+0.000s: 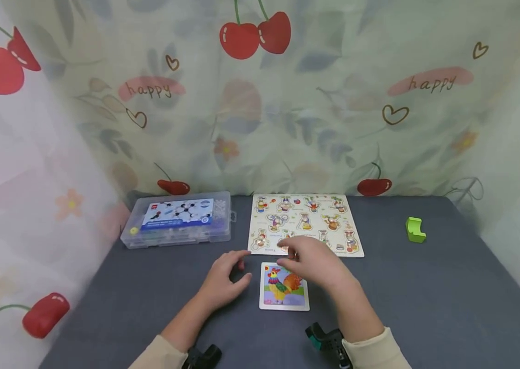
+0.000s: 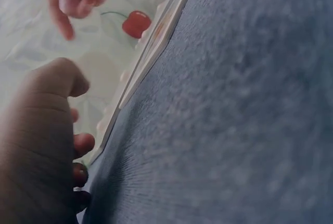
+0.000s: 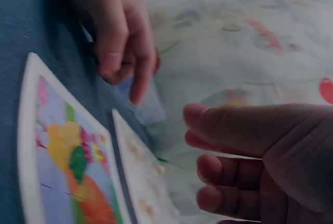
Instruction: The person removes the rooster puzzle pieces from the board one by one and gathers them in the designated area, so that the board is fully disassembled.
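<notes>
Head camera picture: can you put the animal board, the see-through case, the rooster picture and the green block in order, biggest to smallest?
1. Animal board and see-through case: too close to rank
2. Rooster picture: clearly smaller
3. Green block: smallest

So I've got this small square rooster puzzle (image 1: 284,294) lying flat on the bench (image 1: 425,297) right in front of me, picture right way up. White border, multicoloured neck, yellow body, green wing, big orange tail, a few thin seams showing. My right hand (image 1: 310,259) blocks the top right corner. Just beyond it, not touching, is a flat pale board (image 1: 318,228) of little cartoon figures.
</notes>
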### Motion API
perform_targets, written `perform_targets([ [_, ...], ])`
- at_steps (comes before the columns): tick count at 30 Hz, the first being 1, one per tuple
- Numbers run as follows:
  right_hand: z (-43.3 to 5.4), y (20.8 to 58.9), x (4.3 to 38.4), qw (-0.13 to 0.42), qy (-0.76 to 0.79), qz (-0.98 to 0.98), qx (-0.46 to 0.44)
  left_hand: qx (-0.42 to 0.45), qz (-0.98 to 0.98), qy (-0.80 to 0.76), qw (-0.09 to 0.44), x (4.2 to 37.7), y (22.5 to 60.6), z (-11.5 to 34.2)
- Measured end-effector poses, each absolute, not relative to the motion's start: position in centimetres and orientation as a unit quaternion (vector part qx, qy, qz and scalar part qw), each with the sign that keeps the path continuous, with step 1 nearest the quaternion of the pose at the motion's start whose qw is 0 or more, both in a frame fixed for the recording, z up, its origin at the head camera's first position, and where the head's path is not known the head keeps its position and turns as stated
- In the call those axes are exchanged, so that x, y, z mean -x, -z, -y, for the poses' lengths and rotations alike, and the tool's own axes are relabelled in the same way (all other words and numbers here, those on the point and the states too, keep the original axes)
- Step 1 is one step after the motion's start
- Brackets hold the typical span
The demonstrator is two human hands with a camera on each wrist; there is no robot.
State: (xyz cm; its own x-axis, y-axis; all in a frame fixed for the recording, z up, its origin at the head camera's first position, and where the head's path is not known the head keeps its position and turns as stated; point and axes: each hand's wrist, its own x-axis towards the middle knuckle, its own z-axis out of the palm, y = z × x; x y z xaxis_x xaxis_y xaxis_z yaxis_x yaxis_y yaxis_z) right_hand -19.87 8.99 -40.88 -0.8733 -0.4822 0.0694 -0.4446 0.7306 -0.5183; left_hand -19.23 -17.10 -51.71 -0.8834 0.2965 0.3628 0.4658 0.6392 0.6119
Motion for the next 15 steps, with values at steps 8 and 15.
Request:
perform_targets([
  [8,-6.9,44.4,20.6,0.109,0.250,-0.937,0.218,0.252,0.924,0.279,0.066,19.1,51.6,16.5],
  [15,-6.0,46.2,21.1,0.122,0.237,-0.942,0.202,0.273,0.934,0.225,0.042,19.0,51.5,16.6],
])
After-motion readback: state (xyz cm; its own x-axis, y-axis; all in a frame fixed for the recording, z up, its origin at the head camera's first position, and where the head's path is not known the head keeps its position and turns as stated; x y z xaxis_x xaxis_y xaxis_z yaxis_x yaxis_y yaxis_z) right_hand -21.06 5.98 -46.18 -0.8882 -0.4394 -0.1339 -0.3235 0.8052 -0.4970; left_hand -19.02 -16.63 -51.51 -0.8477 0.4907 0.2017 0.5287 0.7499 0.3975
